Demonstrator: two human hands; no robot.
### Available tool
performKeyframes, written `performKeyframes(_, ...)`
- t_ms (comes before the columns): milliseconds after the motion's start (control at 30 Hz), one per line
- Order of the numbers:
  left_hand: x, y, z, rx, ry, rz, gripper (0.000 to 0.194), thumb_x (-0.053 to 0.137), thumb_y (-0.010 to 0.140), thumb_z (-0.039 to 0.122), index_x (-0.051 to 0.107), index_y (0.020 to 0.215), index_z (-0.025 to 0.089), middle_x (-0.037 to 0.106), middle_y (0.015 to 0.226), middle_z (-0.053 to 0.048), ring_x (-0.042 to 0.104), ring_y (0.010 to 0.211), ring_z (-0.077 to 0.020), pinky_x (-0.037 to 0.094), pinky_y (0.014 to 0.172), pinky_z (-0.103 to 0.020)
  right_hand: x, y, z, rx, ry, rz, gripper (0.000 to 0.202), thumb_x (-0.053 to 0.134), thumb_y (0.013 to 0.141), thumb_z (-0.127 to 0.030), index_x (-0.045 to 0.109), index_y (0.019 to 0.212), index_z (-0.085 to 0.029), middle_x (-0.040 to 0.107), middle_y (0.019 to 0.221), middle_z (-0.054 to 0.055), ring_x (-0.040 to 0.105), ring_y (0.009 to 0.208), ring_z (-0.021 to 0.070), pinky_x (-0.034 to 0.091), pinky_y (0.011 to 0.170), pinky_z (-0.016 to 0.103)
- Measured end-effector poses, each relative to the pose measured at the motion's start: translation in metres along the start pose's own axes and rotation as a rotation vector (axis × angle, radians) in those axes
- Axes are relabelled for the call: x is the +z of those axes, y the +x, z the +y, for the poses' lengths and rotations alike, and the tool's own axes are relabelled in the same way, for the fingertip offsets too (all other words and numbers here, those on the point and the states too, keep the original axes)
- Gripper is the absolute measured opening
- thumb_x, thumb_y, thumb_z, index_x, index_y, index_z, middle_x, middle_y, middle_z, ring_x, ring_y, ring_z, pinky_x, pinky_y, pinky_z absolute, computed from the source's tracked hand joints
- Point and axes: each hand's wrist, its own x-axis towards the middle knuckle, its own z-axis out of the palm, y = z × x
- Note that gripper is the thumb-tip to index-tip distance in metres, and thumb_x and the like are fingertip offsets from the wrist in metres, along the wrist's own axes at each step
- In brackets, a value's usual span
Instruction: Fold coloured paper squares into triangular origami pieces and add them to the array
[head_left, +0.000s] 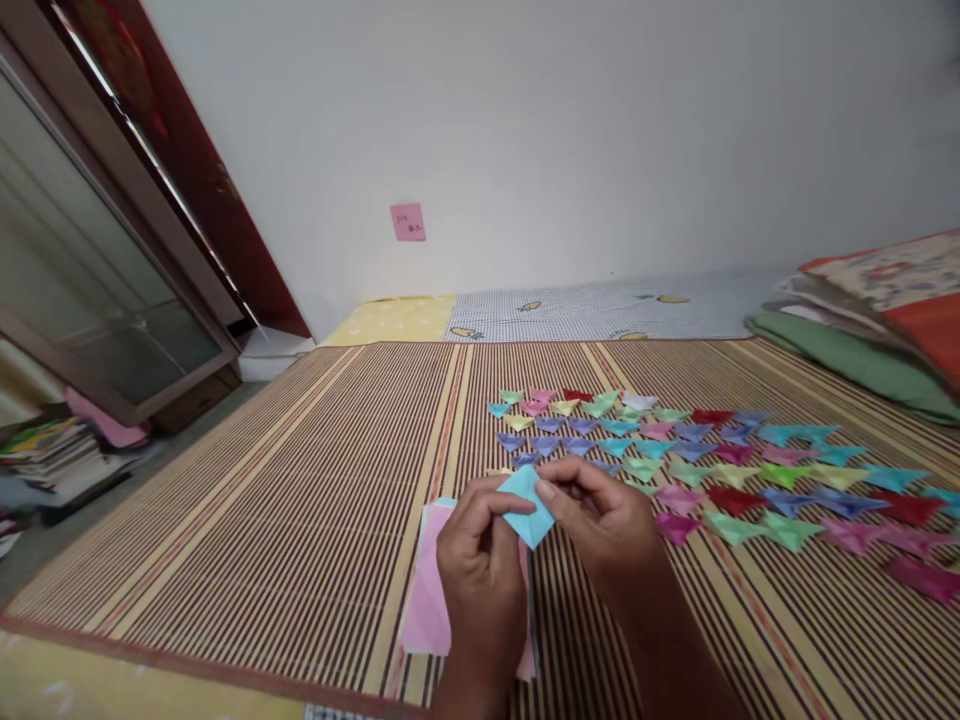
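Observation:
A light blue sheet of paper [529, 522], folded into a small diamond, is held up between both hands over the striped mat. My left hand [484, 545] grips its left side, with the index finger lying across the front. On the right edge, my right hand [592, 510] pinches the paper between thumb and fingers. Beneath my left hand lies a stack of pink and blue paper sheets [427, 590], partly covered by the hand and wrist. Rows of small folded paper pieces [787, 530] in many colours spread beyond and to the right of my hands.
The bamboo mat [300, 520] covers a bed with patterned sheets [570, 315] at the wall. Folded bedding [847, 360] is piled at the right. A pink note [408, 222] is stuck on the wall. Books [60, 450] and a glass-panelled door [90, 240] stand at the left.

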Motion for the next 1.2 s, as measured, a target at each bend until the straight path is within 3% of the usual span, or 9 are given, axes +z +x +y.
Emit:
performKeyframes(100,0.001,-0.001,0.005,-0.035,-0.032,-0.036,0.022,0.061,0.081,0.006,0.072,0.075,0.024,0.069,0.085,-0.002,0.064,0.087,-0.0224,0.048,0.079,-0.029,-0.001,0.0,0.0,-0.013,-0.049,0.026,0.011,0.067,0.09,-0.031,0.071,0.087,-0.021,0.07,0.076,0.001,0.067,0.07,0.0171,0.054,0.064,0.028)
performKeyframes(200,0.004,-0.002,0.009,-0.145,-0.127,0.036,0.009,0.072,0.083,0.017,0.064,0.083,0.023,0.064,0.078,0.0,0.06,0.071,-0.0169,0.047,0.067,-0.024,0.0,-0.001,-0.003,-0.041,-0.114,0.052,0.01,0.067,0.091,-0.029,0.07,0.087,-0.021,0.069,0.075,0.0,0.066,0.069,0.0167,0.053,0.064,0.027)
performKeyframes(333,0.006,0.0,0.009,-0.253,-0.154,0.021,0.023,0.07,0.091,0.039,0.067,0.106,0.022,0.07,0.086,-0.004,0.063,0.075,-0.0173,0.05,0.07,-0.026,0.002,-0.001,-0.005,-0.085,-0.167,0.05,0.01,0.065,0.092,-0.027,0.07,0.086,-0.021,0.068,0.077,0.001,0.066,0.071,0.0173,0.052,0.067,0.029)
performKeyframes(433,0.005,0.004,0.006,-0.242,-0.102,-0.065,0.029,0.062,0.095,0.045,0.074,0.096,0.018,0.071,0.086,-0.005,0.062,0.078,-0.0184,0.051,0.074,-0.028,0.003,-0.002,-0.005,-0.106,-0.179,0.049,0.01,0.065,0.093,-0.027,0.07,0.087,-0.021,0.068,0.078,0.001,0.065,0.073,0.0176,0.051,0.068,0.029)
performKeyframes(733,0.001,0.008,-0.002,-0.282,-0.179,-0.073,0.023,0.075,0.085,0.038,0.076,0.083,0.016,0.065,0.07,0.0,0.058,0.067,-0.0138,0.049,0.065,-0.024,0.006,-0.002,-0.002,-0.122,-0.203,0.037,0.011,0.063,0.094,-0.026,0.071,0.088,-0.021,0.065,0.077,-0.001,0.06,0.067,0.0151,0.047,0.062,0.028)
performKeyframes(1033,0.003,0.006,0.0,-0.242,-0.024,-0.105,0.022,0.076,0.081,0.034,0.07,0.071,0.017,0.057,0.062,0.003,0.046,0.058,-0.0109,0.039,0.055,-0.021,0.004,-0.001,-0.005,-0.193,-0.245,-0.011,0.011,0.064,0.092,-0.023,0.071,0.084,-0.02,0.064,0.081,0.001,0.06,0.075,0.0171,0.045,0.066,0.03)
performKeyframes(1133,-0.002,0.009,0.001,-0.249,0.055,-0.177,0.025,0.078,0.08,0.034,0.065,0.068,0.017,0.055,0.063,0.003,0.045,0.06,-0.0116,0.037,0.056,-0.022,0.001,0.0,-0.005,-0.181,-0.238,-0.042,0.017,0.061,0.094,-0.022,0.068,0.078,-0.02,0.059,0.076,-0.001,0.056,0.071,0.0155,0.042,0.064,0.03)
performKeyframes(1200,-0.008,0.014,0.001,-0.283,0.005,-0.307,0.026,0.076,0.083,0.038,0.065,0.072,0.017,0.058,0.068,0.002,0.047,0.064,-0.0129,0.039,0.059,-0.023,-0.001,0.001,-0.004,-0.167,-0.193,-0.085,0.017,0.061,0.094,-0.023,0.067,0.078,-0.02,0.057,0.075,-0.001,0.055,0.07,0.0149,0.042,0.063,0.029)
